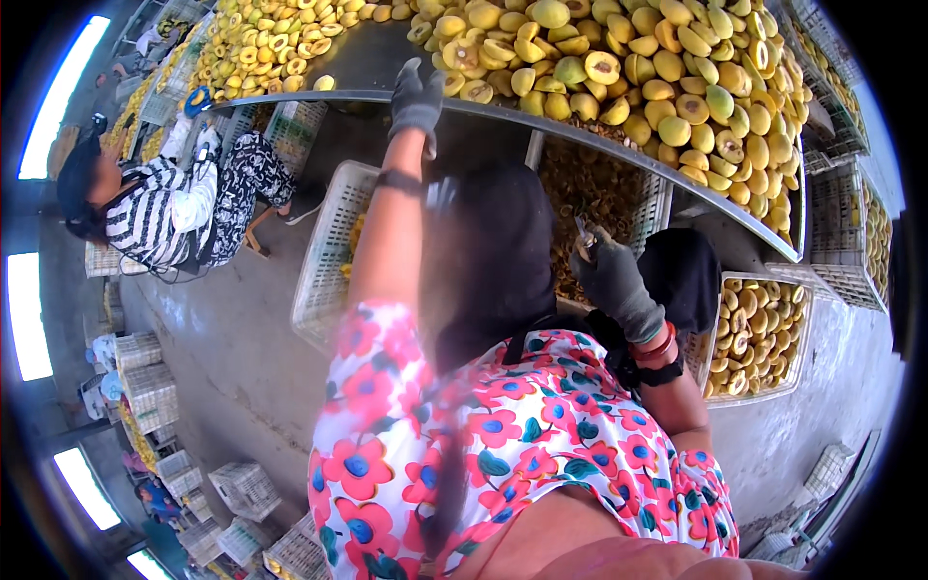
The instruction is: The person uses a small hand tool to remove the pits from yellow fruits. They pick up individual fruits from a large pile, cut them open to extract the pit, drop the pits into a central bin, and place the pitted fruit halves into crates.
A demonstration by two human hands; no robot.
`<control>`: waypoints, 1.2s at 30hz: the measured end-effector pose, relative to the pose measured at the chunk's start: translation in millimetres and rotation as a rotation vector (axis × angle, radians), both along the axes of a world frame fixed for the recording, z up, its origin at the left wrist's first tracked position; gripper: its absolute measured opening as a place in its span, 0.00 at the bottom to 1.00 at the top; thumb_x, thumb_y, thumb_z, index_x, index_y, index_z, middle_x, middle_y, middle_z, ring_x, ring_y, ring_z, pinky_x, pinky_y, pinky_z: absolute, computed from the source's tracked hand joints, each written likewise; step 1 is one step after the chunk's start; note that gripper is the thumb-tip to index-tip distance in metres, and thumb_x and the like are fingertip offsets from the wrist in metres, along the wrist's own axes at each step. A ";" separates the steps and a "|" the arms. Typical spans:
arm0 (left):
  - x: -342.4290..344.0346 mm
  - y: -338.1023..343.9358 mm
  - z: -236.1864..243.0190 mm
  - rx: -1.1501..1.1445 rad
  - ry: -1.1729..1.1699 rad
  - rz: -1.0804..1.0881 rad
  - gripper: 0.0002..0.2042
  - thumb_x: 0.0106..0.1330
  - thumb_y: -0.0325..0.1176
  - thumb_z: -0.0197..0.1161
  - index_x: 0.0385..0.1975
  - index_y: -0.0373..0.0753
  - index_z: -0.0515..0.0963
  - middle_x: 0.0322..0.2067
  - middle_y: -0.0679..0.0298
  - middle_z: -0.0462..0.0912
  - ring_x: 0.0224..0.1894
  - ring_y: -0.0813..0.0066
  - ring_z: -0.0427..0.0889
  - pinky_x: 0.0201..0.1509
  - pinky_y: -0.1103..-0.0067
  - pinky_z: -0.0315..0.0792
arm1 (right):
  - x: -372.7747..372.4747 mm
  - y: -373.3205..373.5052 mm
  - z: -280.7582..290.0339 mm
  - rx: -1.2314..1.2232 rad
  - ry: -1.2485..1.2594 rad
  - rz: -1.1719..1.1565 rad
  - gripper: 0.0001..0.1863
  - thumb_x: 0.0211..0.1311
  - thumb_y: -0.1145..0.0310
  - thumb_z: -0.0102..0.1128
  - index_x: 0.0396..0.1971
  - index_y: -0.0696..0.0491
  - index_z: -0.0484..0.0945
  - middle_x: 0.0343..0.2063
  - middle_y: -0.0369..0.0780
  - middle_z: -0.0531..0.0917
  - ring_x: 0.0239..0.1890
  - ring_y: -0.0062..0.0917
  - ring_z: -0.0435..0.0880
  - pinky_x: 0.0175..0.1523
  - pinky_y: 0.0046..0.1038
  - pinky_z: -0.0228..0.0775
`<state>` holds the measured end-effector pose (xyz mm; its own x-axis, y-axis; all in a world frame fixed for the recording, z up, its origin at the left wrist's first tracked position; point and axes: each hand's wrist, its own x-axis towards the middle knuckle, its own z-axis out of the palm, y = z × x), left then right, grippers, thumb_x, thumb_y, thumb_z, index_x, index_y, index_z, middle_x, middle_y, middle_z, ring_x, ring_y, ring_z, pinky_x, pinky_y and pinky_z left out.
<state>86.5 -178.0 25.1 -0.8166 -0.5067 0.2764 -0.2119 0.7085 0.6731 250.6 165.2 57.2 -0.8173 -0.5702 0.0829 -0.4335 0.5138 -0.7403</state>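
My left hand (416, 111), in a dark grey glove, reaches up over the rim of the metal table (358, 96), fingers apart, with nothing visible in it. Beyond it lie many halved yellow fruits (657, 87), some showing brown centres. My right hand (614, 285), also gloved, grips a small metal tool (585, 237) above a crate of brown scraps (570, 174) under the table. A white plastic crate (319, 275) with some yellow fruit stands beside my left forearm, partly hidden by it.
A co-worker (155, 213) in a striped top sits at the table on the left. A crate of halved fruit (754, 338) is by my right side, with stacked crates (841, 232) behind it. More crates (242, 488) stand on the concrete floor at lower left.
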 end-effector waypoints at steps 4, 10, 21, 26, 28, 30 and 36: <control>-63.3 -20.8 -21.9 -0.128 -0.107 -0.090 0.32 0.55 0.47 0.59 0.58 0.37 0.61 0.59 0.51 0.62 0.61 0.59 0.61 0.63 0.73 0.57 | -3.2 -0.9 8.7 0.095 -0.129 -0.001 0.18 0.46 0.61 0.57 0.36 0.56 0.72 0.26 0.46 0.72 0.30 0.38 0.75 0.31 0.35 0.69; -102.5 -14.7 -17.3 -0.119 -0.499 -0.146 0.38 0.52 0.48 0.62 0.60 0.37 0.56 0.59 0.51 0.61 0.61 0.60 0.62 0.63 0.73 0.58 | -7.8 4.6 -8.5 0.017 0.010 -0.101 0.10 0.51 0.71 0.58 0.29 0.59 0.68 0.18 0.48 0.76 0.24 0.42 0.79 0.25 0.32 0.66; 13.0 87.9 23.6 0.895 -0.019 -0.466 0.21 0.54 0.29 0.63 0.48 0.40 0.66 0.35 0.60 0.77 0.29 0.75 0.77 0.19 0.86 0.69 | -11.3 -4.4 -1.5 0.008 -0.058 -0.268 0.11 0.52 0.68 0.56 0.31 0.58 0.68 0.17 0.48 0.76 0.25 0.43 0.79 0.26 0.33 0.67; 84.5 147.6 46.7 1.214 0.113 -0.546 0.20 0.61 0.38 0.58 0.52 0.43 0.65 0.42 0.64 0.75 0.37 0.76 0.78 0.29 0.84 0.71 | -16.3 -10.6 27.0 -0.120 0.016 -0.236 0.11 0.51 0.72 0.54 0.34 0.57 0.68 0.20 0.50 0.75 0.28 0.48 0.76 0.28 0.36 0.67; 97.5 161.7 42.1 1.209 0.181 -0.607 0.21 0.63 0.44 0.54 0.52 0.43 0.65 0.42 0.64 0.75 0.40 0.75 0.77 0.34 0.82 0.72 | -14.6 -11.9 42.1 -0.097 0.183 -0.187 0.10 0.51 0.77 0.51 0.35 0.57 0.67 0.22 0.50 0.74 0.29 0.50 0.75 0.28 0.38 0.65; 109.7 175.5 42.5 1.035 0.293 -0.711 0.27 0.65 0.57 0.44 0.52 0.39 0.66 0.43 0.63 0.74 0.46 0.74 0.74 0.46 0.78 0.71 | -14.9 -10.7 39.1 -0.097 0.234 -0.230 0.10 0.50 0.78 0.51 0.35 0.57 0.67 0.22 0.50 0.74 0.29 0.50 0.74 0.28 0.38 0.65; 139.5 207.7 51.0 0.765 0.408 -0.695 0.24 0.65 0.52 0.48 0.46 0.36 0.69 0.40 0.63 0.74 0.42 0.76 0.72 0.49 0.79 0.66 | -5.0 1.5 36.5 0.063 0.454 -0.208 0.18 0.49 0.68 0.51 0.42 0.56 0.68 0.32 0.42 0.72 0.26 0.29 0.77 0.24 0.26 0.72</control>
